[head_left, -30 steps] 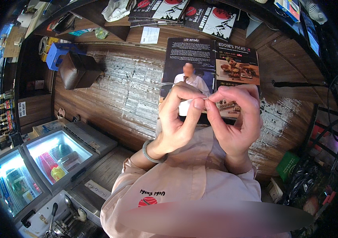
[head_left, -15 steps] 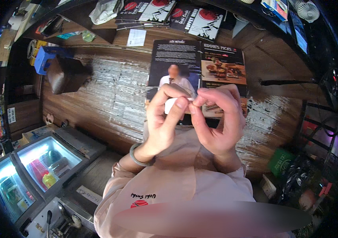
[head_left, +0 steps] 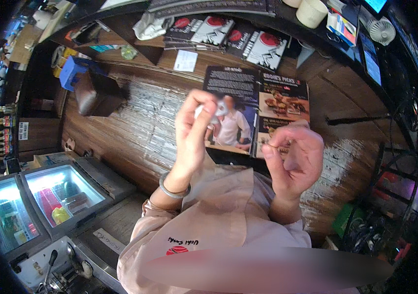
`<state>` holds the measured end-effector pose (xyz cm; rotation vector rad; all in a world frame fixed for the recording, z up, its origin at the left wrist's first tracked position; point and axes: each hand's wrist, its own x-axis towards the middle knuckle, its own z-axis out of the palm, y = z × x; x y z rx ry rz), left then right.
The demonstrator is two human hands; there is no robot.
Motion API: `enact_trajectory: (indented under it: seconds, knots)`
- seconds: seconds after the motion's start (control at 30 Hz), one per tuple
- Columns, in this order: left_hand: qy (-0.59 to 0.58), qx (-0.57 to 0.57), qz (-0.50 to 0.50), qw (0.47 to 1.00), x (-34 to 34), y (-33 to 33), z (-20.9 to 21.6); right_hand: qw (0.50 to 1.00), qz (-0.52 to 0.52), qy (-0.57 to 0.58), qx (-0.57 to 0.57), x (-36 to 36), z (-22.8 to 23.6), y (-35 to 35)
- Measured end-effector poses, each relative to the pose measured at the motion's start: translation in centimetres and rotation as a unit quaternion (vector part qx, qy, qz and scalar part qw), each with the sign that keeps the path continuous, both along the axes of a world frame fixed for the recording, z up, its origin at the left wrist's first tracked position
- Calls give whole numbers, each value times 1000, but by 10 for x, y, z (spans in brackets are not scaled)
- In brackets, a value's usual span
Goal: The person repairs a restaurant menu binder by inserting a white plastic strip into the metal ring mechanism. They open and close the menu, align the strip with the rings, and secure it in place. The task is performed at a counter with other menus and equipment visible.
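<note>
My left hand [head_left: 192,125] is raised in front of me, wearing a grey band at the wrist. Its thumb and forefinger pinch a small crumpled whitish piece [head_left: 222,109], thin like paper or film; the exact kind is unclear. To the right, my right hand [head_left: 299,154] is curled, with thumb and forefinger drawn close together. Whatever may be between those tips is too small to name. Beyond both hands a dark menu [head_left: 231,83] with food pictures lies open, partly covered by them. The hands are apart.
Several black-and-white menus [head_left: 214,32] are stacked on the far shelf, with a white slip of paper [head_left: 185,61] nearer. A brown padded seat [head_left: 96,93] and a blue plastic stool [head_left: 74,71] stand left. A glass-topped freezer [head_left: 64,191] is at lower left; a white fan [head_left: 381,31] stands upper right.
My hands, together at the whitish piece before, have separated. The left has risen with the piece; the right has moved right and lower. The view has shifted, showing more of the far shelf.
</note>
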<state>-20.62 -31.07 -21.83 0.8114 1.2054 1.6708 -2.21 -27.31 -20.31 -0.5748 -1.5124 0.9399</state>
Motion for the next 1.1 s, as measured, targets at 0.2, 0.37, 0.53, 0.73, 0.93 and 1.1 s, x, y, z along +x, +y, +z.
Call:
enact_trajectory:
  seconds: [0.2,0.37,0.53,0.73,0.93,1.1]
  knots:
    - [206,88,124,967,-106,55,48,999,-41,14,-21,1,-3,25]
    - [392,26,121,912,-208,128,94,991,-81,-31,-101,24,-30,41]
    - [628,-119,28,769,-310,203,137,972,-99,-77,-197,37,-52,46]
    - [712,-243,14,659,-359,307,147,961,-120,-92,-230,46,-63,45]
    - [792,-247,115,547,-301,362,96,958,-135,-77,-241,41,-63,42]
    - [832,-206,-16,515,-313,386,9,950,-194,-146,-198,53,-49,44]
